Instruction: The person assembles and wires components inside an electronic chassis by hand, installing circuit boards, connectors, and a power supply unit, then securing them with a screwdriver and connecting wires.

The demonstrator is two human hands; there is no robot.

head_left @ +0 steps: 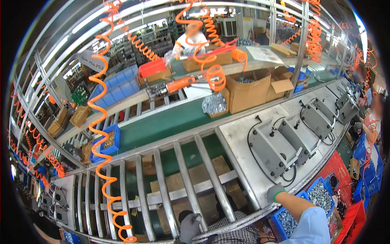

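Note:
My left hand (189,228), in a grey glove, is low at the near edge of the roller conveyor (183,179). Its fingers look curled; whatever they may hold is hidden. On the right, my right hand (275,192), in a grey glove with a green cuff, rests at the near left part of a pale metal plate (239,142). Those fingers are folded too, and anything inside them does not show. Just beyond it stands a grey metal housing (270,148) with a black cable (250,148) looped around it. A second grey housing (298,138) adjoins it on the right.
Blue bins (286,219) of small metal parts flank my right forearm. Orange coiled hoses (99,93) hang down across the left. Beyond the rollers run a green belt (162,126) and cardboard boxes (248,91). A person (191,42) is across the line; others are at right.

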